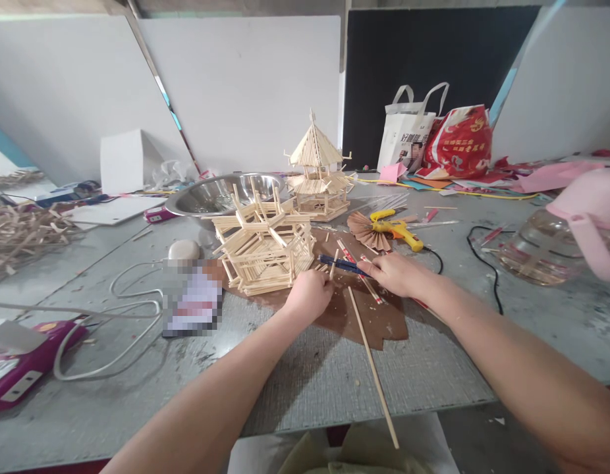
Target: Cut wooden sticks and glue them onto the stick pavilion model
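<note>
My left hand [309, 296] is closed in a pinch on a short thin wooden stick [333, 262] that stands up from the fingers. My right hand [398, 275] grips a slim dark blue hand tool [342, 264], its far end pointing left and meeting the stick. Whether it is a knife or pliers I cannot tell. Just beyond my left hand stands an open-topped stick frame [265, 253] with many sides. Under both hands lies a brown sheet [329, 319] with small scraps on it. A long wooden stick [374, 368] reaches past the table's front edge.
Behind the frame stand a stick pagoda [319, 178] and a steel bowl [196, 197]. A yellow glue gun [401, 232] lies beside a brown paper fan [367, 232]. A pink-lidded jug [537, 247] is at right, a purple power strip [33, 362] with cables at left.
</note>
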Demonstrator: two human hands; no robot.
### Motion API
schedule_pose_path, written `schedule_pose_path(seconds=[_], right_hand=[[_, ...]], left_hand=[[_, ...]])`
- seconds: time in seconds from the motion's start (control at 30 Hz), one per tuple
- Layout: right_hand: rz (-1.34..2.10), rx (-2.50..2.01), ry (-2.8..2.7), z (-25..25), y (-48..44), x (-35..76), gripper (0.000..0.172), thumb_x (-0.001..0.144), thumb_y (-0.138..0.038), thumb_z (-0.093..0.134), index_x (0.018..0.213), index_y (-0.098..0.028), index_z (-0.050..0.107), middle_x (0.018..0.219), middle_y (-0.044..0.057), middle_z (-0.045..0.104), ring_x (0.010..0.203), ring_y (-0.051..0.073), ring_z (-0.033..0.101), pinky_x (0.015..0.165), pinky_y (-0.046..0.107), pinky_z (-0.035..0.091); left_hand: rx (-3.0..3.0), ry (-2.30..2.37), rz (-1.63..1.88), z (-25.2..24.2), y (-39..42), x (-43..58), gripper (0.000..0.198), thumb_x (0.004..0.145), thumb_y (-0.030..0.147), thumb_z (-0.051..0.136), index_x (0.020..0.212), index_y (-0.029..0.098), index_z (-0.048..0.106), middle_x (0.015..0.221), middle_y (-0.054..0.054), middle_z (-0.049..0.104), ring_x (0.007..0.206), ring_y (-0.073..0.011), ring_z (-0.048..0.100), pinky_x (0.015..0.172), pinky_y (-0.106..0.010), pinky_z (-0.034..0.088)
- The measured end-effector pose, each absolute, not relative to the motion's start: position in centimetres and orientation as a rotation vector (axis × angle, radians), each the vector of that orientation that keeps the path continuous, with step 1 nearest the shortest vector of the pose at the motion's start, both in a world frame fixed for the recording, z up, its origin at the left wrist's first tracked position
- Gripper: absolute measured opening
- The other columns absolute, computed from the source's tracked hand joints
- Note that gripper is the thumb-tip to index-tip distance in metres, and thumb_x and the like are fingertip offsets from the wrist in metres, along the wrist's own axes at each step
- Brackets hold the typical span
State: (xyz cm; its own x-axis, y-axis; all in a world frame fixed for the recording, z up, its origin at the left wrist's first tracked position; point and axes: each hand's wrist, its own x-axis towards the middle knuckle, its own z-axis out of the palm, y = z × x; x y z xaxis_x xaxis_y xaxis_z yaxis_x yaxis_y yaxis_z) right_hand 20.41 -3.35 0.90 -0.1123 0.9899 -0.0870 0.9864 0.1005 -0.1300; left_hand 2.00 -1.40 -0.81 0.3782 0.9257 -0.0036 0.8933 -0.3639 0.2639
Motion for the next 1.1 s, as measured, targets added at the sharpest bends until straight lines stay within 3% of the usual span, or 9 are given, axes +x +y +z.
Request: schedule_pose_path(seconds=[0.37,0.73,1.1], right_hand=[[0.240,-2.097,-2.285,0.7,-3.2,20.2,0.082,0.075,-0.065,0.000,0.079,-0.016,0.065,0.079,0.014,0.065,0.076,0.025,0.060,0.060,0.030,0.038],[0.074,-2.310,-2.039,0.1,-1.8,21.4,0.084,0.077,-0.061,-0.003,0.090,-0.013,0.065,0.089,0.019,0.064,0.086,0.028,0.058,0.068,0.034,0.040],[0.008,-2.347,-2.026,-0.2,-1.9,21.9,0.081,0.072,-0.070,0.008,0.104,-0.014,0.057,0.093,0.018,0.062,0.086,0.030,0.058,0.064,0.036,0.041]], left_hand=[[2.419,1.631,0.227,-0.7,-1.3,2.0,0.027,0.074,0.023,0.039,0.064,0.016,0.063,0.058,-0.003,0.059,0.057,-0.0139,0.052,0.054,-0.023,0.036],[2.433,1.590,0.270,-0.4,-1.7,1.7,0.026,0.075,0.023,0.039,0.063,0.016,0.061,0.058,-0.002,0.058,0.055,-0.0119,0.049,0.051,-0.022,0.032],[2.626,1.745,-0.105,0.0,-2.9,1.1,0.030,0.080,0.024,0.034,0.078,0.016,0.062,0.080,-0.011,0.064,0.076,-0.0227,0.060,0.063,-0.032,0.045]])
